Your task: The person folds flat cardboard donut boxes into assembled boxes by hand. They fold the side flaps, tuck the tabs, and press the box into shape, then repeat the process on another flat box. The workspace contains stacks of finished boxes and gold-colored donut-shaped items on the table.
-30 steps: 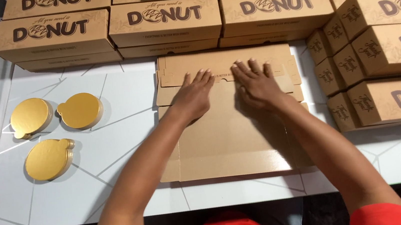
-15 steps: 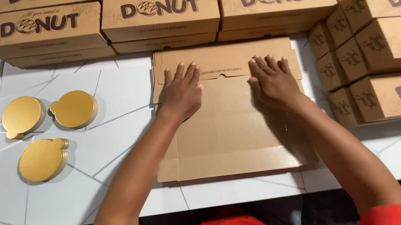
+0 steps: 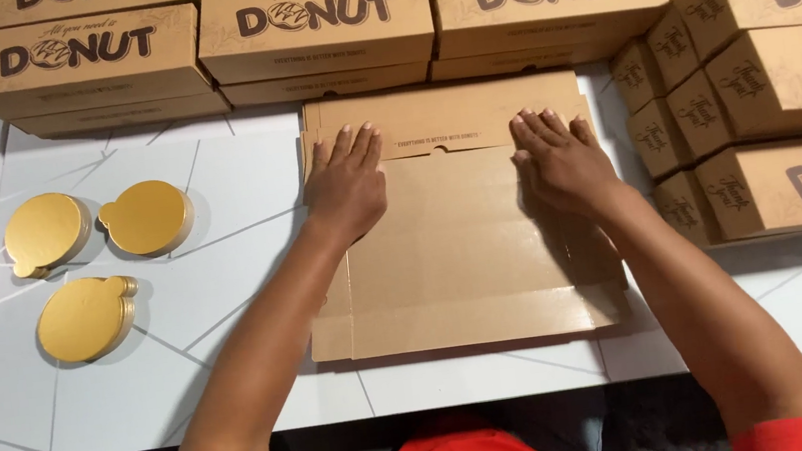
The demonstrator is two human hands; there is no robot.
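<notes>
A flat cardboard box blank (image 3: 464,248) is lying on the white tabletop (image 3: 224,266). The left hand (image 3: 348,183) and right hand (image 3: 560,162) are pressing on it, open, fingers spread. Beyond, assembled brown boxes (image 3: 318,28) are sitting stacked.

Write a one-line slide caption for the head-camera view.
Both hands, left hand and right hand, press flat on an unfolded cardboard box amid stacked boxes and gold discs.

Flat box (image 3: 464,248) center; discs (image 3: 88,261) left; stacked boxes (image 3: 770,103) behind, right.
</notes>
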